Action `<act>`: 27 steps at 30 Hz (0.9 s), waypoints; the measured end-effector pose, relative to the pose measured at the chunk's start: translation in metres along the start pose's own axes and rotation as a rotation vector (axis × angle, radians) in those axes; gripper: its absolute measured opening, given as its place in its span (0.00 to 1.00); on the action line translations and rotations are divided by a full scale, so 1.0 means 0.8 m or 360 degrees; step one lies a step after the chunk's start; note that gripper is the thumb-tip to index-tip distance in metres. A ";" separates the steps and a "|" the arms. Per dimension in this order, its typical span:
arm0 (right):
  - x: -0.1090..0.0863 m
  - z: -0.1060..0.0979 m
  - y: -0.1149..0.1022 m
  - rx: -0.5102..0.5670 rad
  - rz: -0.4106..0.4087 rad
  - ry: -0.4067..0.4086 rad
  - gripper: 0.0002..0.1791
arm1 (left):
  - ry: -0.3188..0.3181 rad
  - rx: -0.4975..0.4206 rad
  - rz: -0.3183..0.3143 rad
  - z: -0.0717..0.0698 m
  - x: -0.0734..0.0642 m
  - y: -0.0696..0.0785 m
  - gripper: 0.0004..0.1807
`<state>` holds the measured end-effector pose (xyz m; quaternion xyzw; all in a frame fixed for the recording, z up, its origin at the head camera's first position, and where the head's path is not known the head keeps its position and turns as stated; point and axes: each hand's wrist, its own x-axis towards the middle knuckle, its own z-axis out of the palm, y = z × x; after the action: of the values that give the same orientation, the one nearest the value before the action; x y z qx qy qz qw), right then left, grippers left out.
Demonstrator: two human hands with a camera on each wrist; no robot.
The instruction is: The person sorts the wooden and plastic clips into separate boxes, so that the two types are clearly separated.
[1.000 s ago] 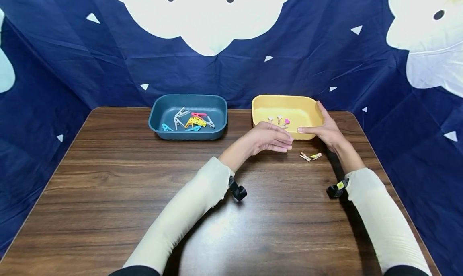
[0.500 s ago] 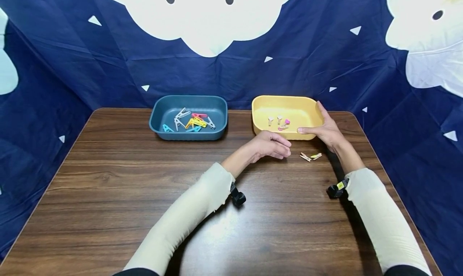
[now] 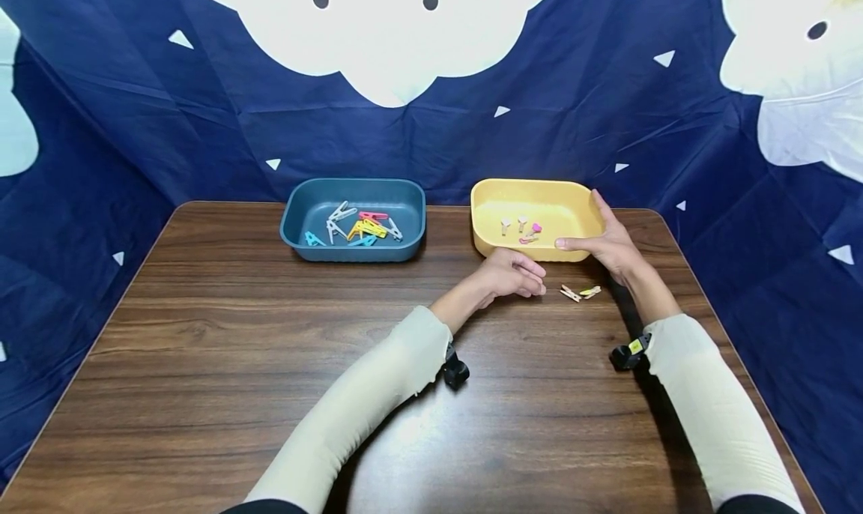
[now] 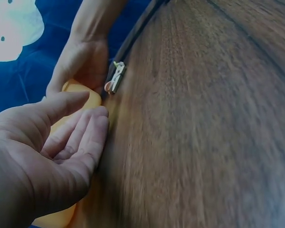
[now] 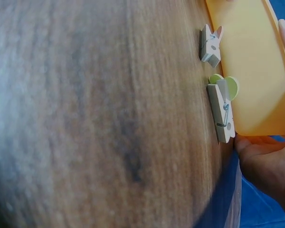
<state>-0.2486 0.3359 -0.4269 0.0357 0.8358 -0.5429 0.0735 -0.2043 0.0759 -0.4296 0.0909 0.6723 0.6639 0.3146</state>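
Note:
My left hand (image 3: pixel 511 273) hovers in front of the yellow bin (image 3: pixel 526 190), fingers loosely bent and holding nothing; the left wrist view shows its bare palm and a gap between thumb and fingertips. At the bin's right end, my right hand (image 3: pixel 610 246) grips it, thumb over the front rim and fingers along the side. Several small wooden clothespins with pink or pale tops, such as a pink one (image 3: pixel 536 228), lie inside. Two more are on the table between the hands: a wooden clothespin (image 5: pixel 210 46) and one with a yellow-green top (image 5: pixel 223 111).
To the left stands a dark teal bin (image 3: pixel 353 254) with several plastic clothespins, including a red one (image 3: pixel 373 215) and a yellow one (image 3: pixel 374 229). Both bins sit at the back edge of the wooden table (image 3: pixel 236 349), before a navy cloth backdrop (image 3: pixel 431 147).
My left hand has drawn back from over the yellow bin's front rim and lowered towards the table, uncovering more clothespins inside. The right hand has stayed on the bin.

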 end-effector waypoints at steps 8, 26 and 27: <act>0.001 -0.001 0.001 0.0003 -0.0016 -0.0004 0.78 | 0.0081 0.0120 0.0002 0.021 0.006 0.003 0.19; 0.003 0.002 0.000 0.0081 -0.0012 -0.0016 0.77 | 0.0174 0.0491 0.0025 0.047 0.016 0.005 0.20; 0.003 0.001 0.000 0.0080 -0.0007 -0.0016 0.77 | 0.0193 0.0537 0.0015 0.049 0.019 0.004 0.19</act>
<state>-0.2511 0.3351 -0.4278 0.0330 0.8216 -0.5641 0.0757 -0.1958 0.1168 -0.4277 0.1053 0.7914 0.5476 0.2505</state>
